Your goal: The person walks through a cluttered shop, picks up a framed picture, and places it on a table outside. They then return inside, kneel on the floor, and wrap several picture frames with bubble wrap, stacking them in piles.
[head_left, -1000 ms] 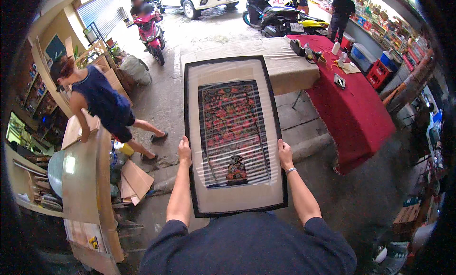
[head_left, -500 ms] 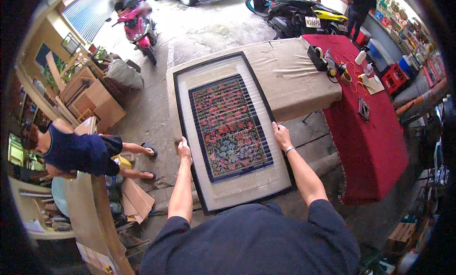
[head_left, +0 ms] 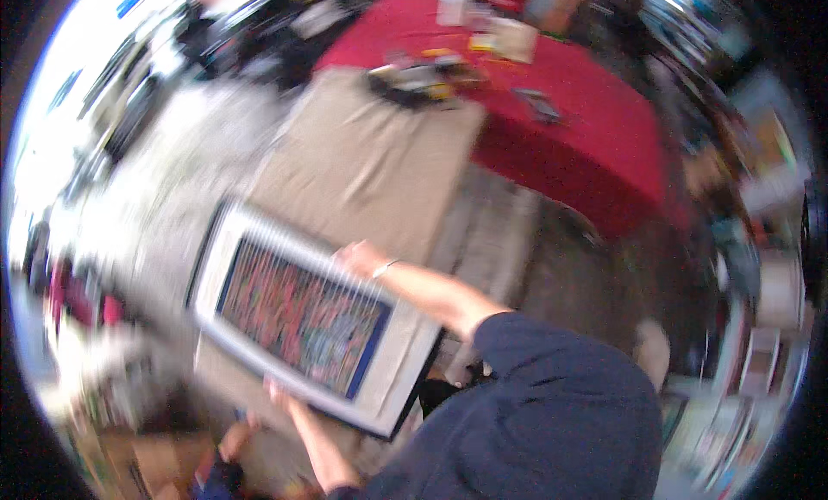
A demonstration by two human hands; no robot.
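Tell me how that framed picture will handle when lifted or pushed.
The framed picture is probably stiff: it shows no sag between the left hand and right hand. It may tip if either lets go, since they hold opposite long sides. Being flat, it would likely slide rather than roll.

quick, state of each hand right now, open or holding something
Left hand: holding one long edge of the black-framed textile.
Right hand: holding the opposite long edge; blur hides exact finger placement.
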